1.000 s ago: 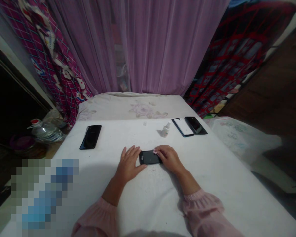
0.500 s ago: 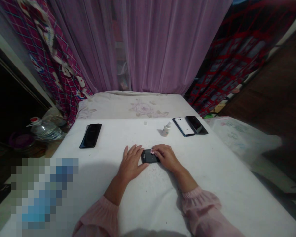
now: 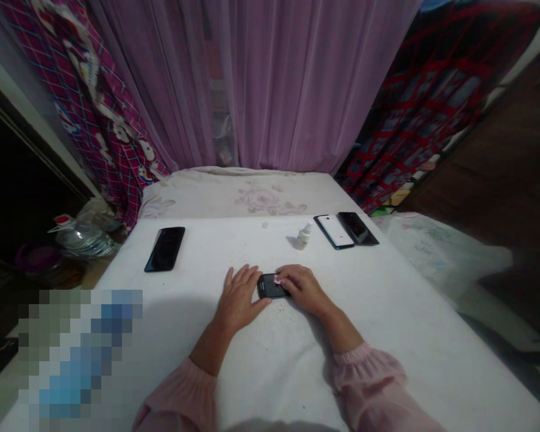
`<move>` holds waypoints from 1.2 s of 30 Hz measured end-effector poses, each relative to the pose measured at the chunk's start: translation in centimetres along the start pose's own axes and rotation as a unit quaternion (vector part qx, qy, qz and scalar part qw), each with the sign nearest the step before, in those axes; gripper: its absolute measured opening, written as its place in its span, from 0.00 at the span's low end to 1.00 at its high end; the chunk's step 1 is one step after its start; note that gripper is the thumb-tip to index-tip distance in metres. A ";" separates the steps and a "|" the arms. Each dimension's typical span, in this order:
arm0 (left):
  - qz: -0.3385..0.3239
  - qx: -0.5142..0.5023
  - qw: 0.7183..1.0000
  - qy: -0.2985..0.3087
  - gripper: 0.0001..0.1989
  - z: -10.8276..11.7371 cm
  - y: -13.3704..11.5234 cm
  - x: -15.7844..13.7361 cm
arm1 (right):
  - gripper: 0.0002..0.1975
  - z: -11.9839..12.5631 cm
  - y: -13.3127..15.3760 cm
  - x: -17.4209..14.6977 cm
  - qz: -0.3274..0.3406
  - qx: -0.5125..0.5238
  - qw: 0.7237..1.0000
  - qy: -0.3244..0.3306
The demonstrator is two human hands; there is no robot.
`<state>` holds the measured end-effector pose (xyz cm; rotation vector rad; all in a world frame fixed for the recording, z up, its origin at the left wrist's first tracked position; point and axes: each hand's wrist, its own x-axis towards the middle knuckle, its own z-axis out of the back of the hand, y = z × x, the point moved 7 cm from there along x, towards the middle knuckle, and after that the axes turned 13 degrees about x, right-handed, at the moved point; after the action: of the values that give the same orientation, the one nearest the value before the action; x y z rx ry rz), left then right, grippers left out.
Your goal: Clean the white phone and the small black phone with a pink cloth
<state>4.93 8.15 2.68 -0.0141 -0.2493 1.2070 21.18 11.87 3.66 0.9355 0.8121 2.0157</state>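
A small black phone (image 3: 270,287) lies flat on the white table (image 3: 387,312) in front of me. My left hand (image 3: 238,299) rests flat against its left end, fingers spread, steadying it. My right hand (image 3: 302,287) covers the phone's right part and presses a small pink pad (image 3: 278,279) onto the screen with its fingertips. Both sleeves are pink.
A black phone (image 3: 165,248) lies at the far left. A white small bottle (image 3: 303,236), a white phone (image 3: 334,231) and another black phone (image 3: 357,228) lie at the far right. A floral cloth (image 3: 252,195) and purple curtains stand behind the table. A plastic jug (image 3: 78,235) sits on the floor at left.
My right hand has slid the pink pad leftward over the phone's screen, covering more of it. My left hand stays put.
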 end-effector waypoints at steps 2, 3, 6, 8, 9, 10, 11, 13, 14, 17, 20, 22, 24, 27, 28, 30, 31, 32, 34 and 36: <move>0.000 0.001 1.000 -0.001 0.27 0.0 0.0 0.0 | 0.08 0.2 0.2 -0.3 0.010 0.016 1.000 0.016; 0.000 0.002 1.000 -0.002 0.26 0.0 0.0 0.0 | 0.08 0.3 0.3 -0.5 0.015 0.023 0.999 0.024; 0.002 0.004 1.000 -0.003 0.27 0.1 -0.1 0.0 | 0.08 0.3 0.4 -0.8 0.023 0.036 0.998 0.044; 0.003 0.005 1.000 0.001 0.27 0.1 -0.1 0.0 | 0.08 0.3 0.2 -0.9 0.020 0.035 0.998 0.041; 0.003 0.006 1.000 0.003 0.27 0.1 -0.1 0.0 | 0.08 0.3 0.1 -0.9 0.017 0.031 0.999 0.035; 0.003 0.007 1.000 0.005 0.27 0.1 -0.1 0.0 | 0.08 0.2 0.1 -0.8 0.014 0.027 0.999 0.026; 0.003 0.009 1.000 0.006 0.27 0.1 -0.1 0.0 | 0.08 0.2 0.0 -0.7 0.012 0.021 1.000 0.018; 0.002 0.010 1.000 0.007 0.27 0.1 -0.1 0.0 | 0.08 0.1 0.0 -0.5 0.009 0.011 1.000 0.004; 0.002 0.010 1.000 0.009 0.27 0.1 -0.1 0.0 | 0.08 0.0 0.0 -0.4 0.008 0.008 1.000 0.000; 0.003 0.009 1.000 0.014 0.27 0.2 -0.1 0.0 | 0.08 -0.1 0.1 0.0 0.007 0.003 1.000 -0.009; 0.003 0.010 1.000 0.017 0.28 0.2 -0.1 0.0 | 0.08 -0.3 0.1 0.3 -0.001 -0.005 1.000 -0.016; 0.004 0.011 1.000 0.014 0.27 0.2 -0.1 0.0 | 0.07 -0.3 -0.1 0.4 -0.010 -0.013 1.000 -0.024; 0.003 0.012 1.000 0.008 0.27 0.2 -0.1 0.0 | 0.07 -0.4 -0.2 0.5 -0.016 -0.018 0.999 -0.033; 0.000 0.008 1.000 -0.001 0.27 0.2 -0.1 0.0 | 0.08 -0.4 -0.3 0.4 -0.020 -0.024 0.999 -0.036; 0.000 0.007 1.000 -0.001 0.27 0.2 -0.1 0.0 | 0.08 -0.4 -0.2 0.4 -0.020 -0.025 0.999 -0.034; 0.001 0.005 1.000 0.003 0.27 0.2 -0.1 0.0 | 0.08 -0.4 -0.1 0.3 -0.017 -0.023 0.999 -0.028; 0.002 0.005 1.000 0.006 0.27 0.2 -0.1 0.0 | 0.08 -0.4 0.1 0.2 -0.015 -0.019 0.999 -0.026; 0.003 0.005 1.000 0.009 0.27 0.2 -0.1 0.0 | 0.08 -0.4 0.2 0.1 -0.012 -0.016 1.000 -0.024; 0.005 0.004 1.000 0.010 0.27 0.2 -0.1 0.0 | 0.08 -0.3 0.5 -0.2 -0.010 -0.014 1.000 -0.019; 0.005 0.001 1.000 0.005 0.26 0.2 -0.1 0.0 | 0.08 -0.4 0.7 -0.5 -0.015 -0.020 1.000 -0.012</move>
<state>4.95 8.13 2.90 -0.0188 -0.2396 1.2168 20.82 10.96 3.85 0.9173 0.7649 1.9844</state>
